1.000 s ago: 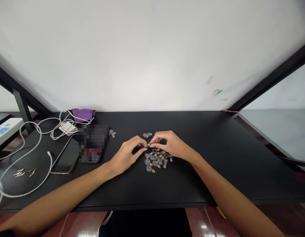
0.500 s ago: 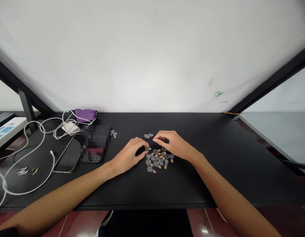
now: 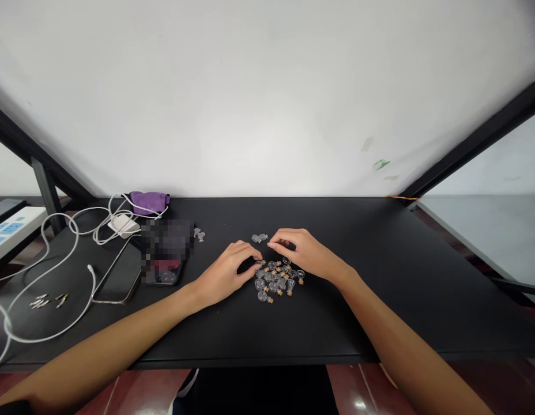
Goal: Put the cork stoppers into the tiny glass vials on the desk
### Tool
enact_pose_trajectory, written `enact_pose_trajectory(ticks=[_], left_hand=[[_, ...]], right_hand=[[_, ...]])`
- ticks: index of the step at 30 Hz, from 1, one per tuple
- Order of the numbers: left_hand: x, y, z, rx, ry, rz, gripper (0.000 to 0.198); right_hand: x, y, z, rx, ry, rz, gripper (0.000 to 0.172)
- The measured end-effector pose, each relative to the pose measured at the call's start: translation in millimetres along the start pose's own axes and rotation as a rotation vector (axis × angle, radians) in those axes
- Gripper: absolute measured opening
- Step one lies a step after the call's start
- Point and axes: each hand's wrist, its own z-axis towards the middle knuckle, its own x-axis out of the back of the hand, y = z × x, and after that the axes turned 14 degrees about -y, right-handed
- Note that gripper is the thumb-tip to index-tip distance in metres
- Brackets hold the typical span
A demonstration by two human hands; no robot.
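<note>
Several small clear glass bottles with cork stoppers (image 3: 274, 276) lie in a loose pile on the black table (image 3: 336, 328). At the left edge of the pile, my left hand (image 3: 230, 268) has its thumb and index finger apart, with one small bottle (image 3: 260, 263) at the fingertips; a firm grip on it is not visible. My right hand (image 3: 300, 249) is above the upper right of the pile, thumb and index fingertip pinched together. What lies between those fingertips is too small to make out. Just left of them rest a few clear pieces (image 3: 259, 238).
On the left lie a phone (image 3: 118, 274), a second dark phone (image 3: 164, 275), a white cable (image 3: 51, 339) with an adapter (image 3: 124, 225), a purple cloth (image 3: 150, 202), small metallic pieces (image 3: 39, 301), clear pieces (image 3: 199, 235) and a power strip (image 3: 17, 227).
The small bottle at my left fingertips has shifted slightly downward. Both hands are in nearly the same place, and the whole view has moved very slightly.
</note>
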Motion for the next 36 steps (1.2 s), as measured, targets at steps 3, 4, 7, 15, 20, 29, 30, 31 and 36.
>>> enact_pose_trajectory(ticks=[3, 4, 7, 15, 20, 29, 30, 31, 36], left_hand=[[0.0, 0.1, -0.3, 0.0, -0.003, -0.005, 0.01], [0.0, 0.1, -0.4, 0.0, -0.001, -0.007, 0.01], [0.4, 1.0, -0.3, -0.004, -0.004, -0.011, 0.01], [1.8, 4.2, 0.3, 0.016, -0.021, -0.015, 0.01], [1.0, 2.2, -0.3, 0.019, -0.04, -0.002, 0.011], [-0.1, 1.5, -0.9, 0.009, -0.046, 0.003, 0.012], [-0.2, 1.4, -1.0, 0.008, -0.046, 0.003, 0.012], [-0.3, 1.2, -1.0, 0.007, -0.046, 0.004, 0.012], [-0.3, 0.9, -1.2, 0.005, -0.049, 0.008, 0.012]], right_hand=[[-0.2, 0.2, -0.1, -0.005, -0.003, -0.01, 0.026], [-0.3, 0.4, -0.1, -0.007, -0.003, -0.012, 0.026], [-0.7, 1.3, 0.0, -0.01, -0.011, -0.018, 0.027], [-0.9, 1.8, 0.5, -0.031, -0.036, -0.032, 0.025], [-1.8, 2.5, 0.6, -0.025, -0.037, -0.036, 0.025], [-2.5, 2.5, 0.9, -0.027, -0.049, -0.056, 0.023], [-2.4, 2.4, 0.8, -0.026, -0.051, -0.057, 0.023], [-2.3, 2.4, 0.8, -0.025, -0.052, -0.058, 0.023], [-3.1, 3.1, 0.7, -0.023, -0.05, -0.06, 0.024]])
